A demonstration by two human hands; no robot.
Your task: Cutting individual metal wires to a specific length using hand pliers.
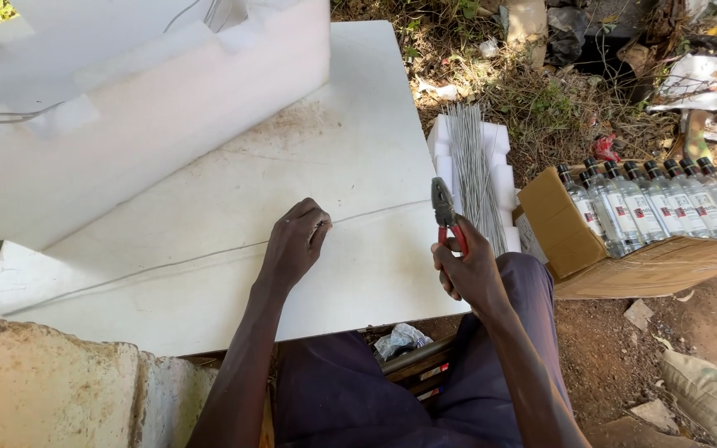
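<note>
My left hand (296, 242) rests on a white foam board (350, 124), fingers curled and pinching a long thin wire (168, 262) that runs across the board. My right hand (468, 270) holds red-handled pliers (445, 211) upright, jaws pointing up, just off the board's right edge. The pliers are apart from the wire.
A bundle of straight metal wires (470, 170) lies on a white foam block (495, 141) to the right. A cardboard box (591, 257) holds several clear bottles (657, 203). A large moulded foam piece (126, 99) leans at the back left. A concrete block (43, 390) sits near left.
</note>
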